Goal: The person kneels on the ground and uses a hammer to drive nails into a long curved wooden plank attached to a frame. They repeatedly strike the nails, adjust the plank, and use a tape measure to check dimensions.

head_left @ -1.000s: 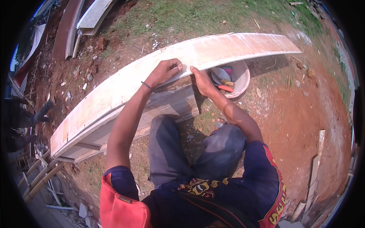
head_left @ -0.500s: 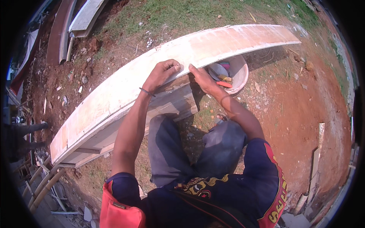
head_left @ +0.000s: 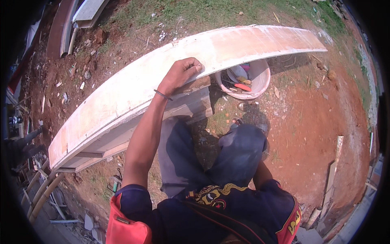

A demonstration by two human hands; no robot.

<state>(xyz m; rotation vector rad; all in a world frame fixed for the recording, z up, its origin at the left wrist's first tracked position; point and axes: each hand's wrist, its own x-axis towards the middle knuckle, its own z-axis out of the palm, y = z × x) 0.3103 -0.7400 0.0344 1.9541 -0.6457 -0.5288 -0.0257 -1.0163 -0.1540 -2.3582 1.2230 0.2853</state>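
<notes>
A long plank-like panel (head_left: 134, 87), whitish with orange-tan patches, stretches in a bowed line in front of me. On its near edge, about the middle, rests my left hand (head_left: 182, 73), its fingers curled and the thumb pressed to the index finger. Whatever sits at those fingertips is too small to make out. My right arm goes down beside my right thigh, and the hand itself is hidden behind the leg. Below the panel's right half stands a pale bucket (head_left: 263, 81) holding an orange-red object (head_left: 243, 87) and other tools I can't make out.
Weathered boards (head_left: 195, 101) lie under the panel in front of my knees. Bamboo poles (head_left: 46, 197) are at the lower left, more long panels (head_left: 90, 13) at the upper left. A narrow strip of wood (head_left: 331, 179) lies on red soil at the right.
My right hand has left the panel's edge and dropped down beside my right leg, out of sight. My left hand stays at the panel, fingers still pinched.
</notes>
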